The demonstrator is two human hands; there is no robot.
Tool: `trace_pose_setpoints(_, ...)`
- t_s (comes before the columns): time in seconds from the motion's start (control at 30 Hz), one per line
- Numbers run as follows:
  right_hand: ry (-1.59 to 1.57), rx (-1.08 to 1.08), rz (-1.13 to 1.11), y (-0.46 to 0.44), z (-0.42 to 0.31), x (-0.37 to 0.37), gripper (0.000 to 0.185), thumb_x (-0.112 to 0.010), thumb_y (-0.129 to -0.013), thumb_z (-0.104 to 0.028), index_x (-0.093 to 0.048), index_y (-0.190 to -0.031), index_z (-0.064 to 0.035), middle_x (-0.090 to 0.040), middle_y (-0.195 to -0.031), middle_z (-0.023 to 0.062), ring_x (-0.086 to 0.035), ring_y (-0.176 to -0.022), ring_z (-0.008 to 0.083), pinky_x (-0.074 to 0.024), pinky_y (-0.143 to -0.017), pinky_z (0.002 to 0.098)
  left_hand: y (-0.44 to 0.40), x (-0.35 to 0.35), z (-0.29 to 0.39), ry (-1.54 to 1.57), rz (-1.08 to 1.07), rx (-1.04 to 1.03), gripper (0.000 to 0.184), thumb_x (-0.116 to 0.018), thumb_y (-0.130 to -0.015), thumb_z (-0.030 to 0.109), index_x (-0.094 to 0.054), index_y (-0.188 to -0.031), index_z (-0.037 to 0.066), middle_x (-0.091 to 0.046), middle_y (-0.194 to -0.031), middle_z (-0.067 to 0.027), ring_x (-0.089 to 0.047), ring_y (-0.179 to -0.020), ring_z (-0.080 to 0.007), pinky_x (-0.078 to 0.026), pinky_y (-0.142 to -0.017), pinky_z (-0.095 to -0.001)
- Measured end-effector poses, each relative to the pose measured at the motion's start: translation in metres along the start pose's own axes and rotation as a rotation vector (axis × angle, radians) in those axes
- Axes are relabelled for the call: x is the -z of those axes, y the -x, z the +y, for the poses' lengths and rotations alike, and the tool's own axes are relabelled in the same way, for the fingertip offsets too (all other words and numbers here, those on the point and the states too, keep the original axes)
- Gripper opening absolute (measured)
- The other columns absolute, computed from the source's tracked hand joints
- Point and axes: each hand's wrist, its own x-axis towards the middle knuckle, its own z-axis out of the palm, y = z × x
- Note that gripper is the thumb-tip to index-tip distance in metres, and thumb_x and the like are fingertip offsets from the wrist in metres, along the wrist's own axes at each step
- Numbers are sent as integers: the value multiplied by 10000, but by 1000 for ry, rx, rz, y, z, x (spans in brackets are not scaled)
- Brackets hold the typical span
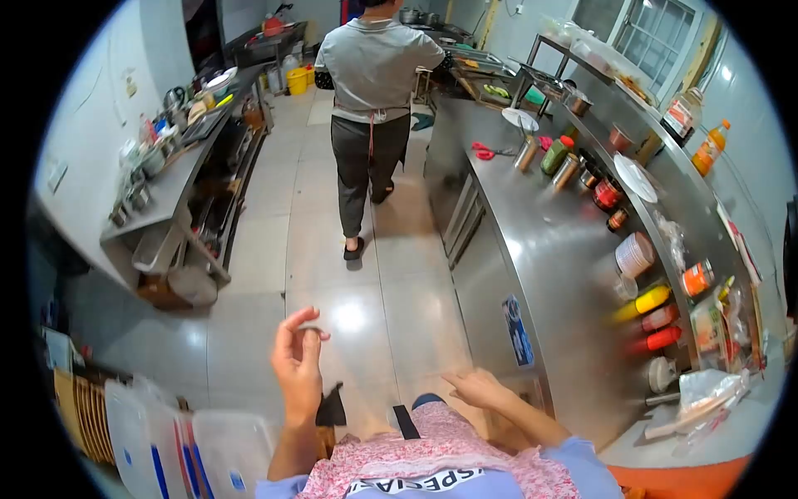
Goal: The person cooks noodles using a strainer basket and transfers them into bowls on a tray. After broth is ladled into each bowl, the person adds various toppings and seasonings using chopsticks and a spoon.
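Observation:
My left hand (299,362) is raised above the tiled floor, left of my pink-patterned apron (391,457). Its fingers curl toward the thumb, and a small dark thing shows at the fingertips, too small to name. My right hand (478,388) is low, between the apron and the steel counter (532,224), with its fingers pointing left. Its fingers are bent together; whether anything is in them is hidden.
A person (371,108) in a grey shirt stands ahead in the aisle, back turned. Bottles, jars and red scissors (490,151) stand or lie on the right counter. A shelf (179,158) with dishes runs along the left wall. Plastic boxes (229,449) are at lower left.

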Motion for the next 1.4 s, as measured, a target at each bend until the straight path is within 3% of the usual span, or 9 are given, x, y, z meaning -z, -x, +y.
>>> trace_pose_setpoints(0.1, -189, -81, 160, -68, 59, -3, 442, -589, -808, -269, -484, -1209, -115, -619, -967, 181, -588, -853, 373, -466, -734, 453, -103, -3, -56, -179, -40, 23, 230, -491, -865, 14, -530, -1090, -16, -557, -1052, -94, -548, -764, -110, -450, -743, -252)
trace_pose_setpoints(0.3, -162, -218, -9, -274, 144, 112, 430, -566, -823, -281, -485, -1213, -119, -609, -1002, 190, -581, -903, 363, -466, -750, 448, -325, -3, -168, -284, -22, 127, 227, -479, -867, 46, -539, -1076, -20, -587, -982, -81, -558, -763, -114, -473, -718, -260)
trace_pose_setpoints(0.57, -133, 301, 323, -664, 165, 317, 441, -568, -822, -246, -453, -1225, -106, -607, -895, 138, -577, -852, 324, -463, -741, 442, -513, 72, -317, -301, 251, 554, 164, -546, -869, 117, -570, -996, 17, -581, -890, -49, -542, -683, -113, -485, -629, -243)
trace_pose_setpoints(0.63, -22, 392, 189, -754, 171, 351, 448, -574, -819, -257, -451, -1221, -104, -608, -922, 139, -584, -852, 315, -469, -722, 443, -525, 128, -411, -271, 307, 664, 155, -552, -871, 139, -566, -987, 38, -578, -866, -38, -532, -649, -102, -474, -579, -234)
trace_pose_setpoints(0.73, 131, 381, 83, -886, 197, 366, 433, -571, -823, -255, -457, -1211, -101, -610, -934, 142, -593, -845, 304, -475, -709, 441, -654, 114, -389, -124, 454, 739, 137, -541, -877, 131, -560, -983, 47, -576, -858, -28, -524, -635, -95, -469, -545, -235)
trace_pose_setpoints(0.9, 38, 150, -49, -1003, 238, 464, 439, -579, -808, -275, -463, -1197, -108, -617, -944, 140, -606, -833, 315, -477, -703, 436, -955, 128, -428, -240, 384, 521, 146, -490, -904, 121, -559, -1003, 40, -570, -870, -28, -523, -685, -95, -461, -615, -219)
trace_pose_setpoints(1.13, -195, 3, 116, -1202, 344, 559, 375, -563, -809, -246, -505, -1149, -97, -622, -919, 152, -591, -857, 355, -465, -719, 453, -1367, 16, -447, -292, -2, 239, 210, -517, -890, 129, -549, -1053, 0, -577, -941, -58, -543, -727, -121, -462, -669, -250)
trace_pose_setpoints(1.27, -226, 38, 115, -1330, 417, 625, 333, -545, -819, -226, -521, -1117, -80, -618, -905, 191, -591, -844, 375, -460, -705, 470, -1506, -50, -490, -481, -152, 160, 185, -528, -896, 149, -569, -982, -9, -591, -887, -55, -561, -690, -125, -465, -654, -267)
trace_pose_setpoints(1.4, -60, 0, -23, -1491, 459, 750, 364, -552, -827, -213, -486, -1152, -60, -605, -936, 191, -583, -867, 367, -463, -712, 456, -1586, -53, -560, -382, -87, 395, 186, -541, -878, 142, -587, -983, -5, -610, -857, -69, -590, -690, -132, -483, -615, -252)
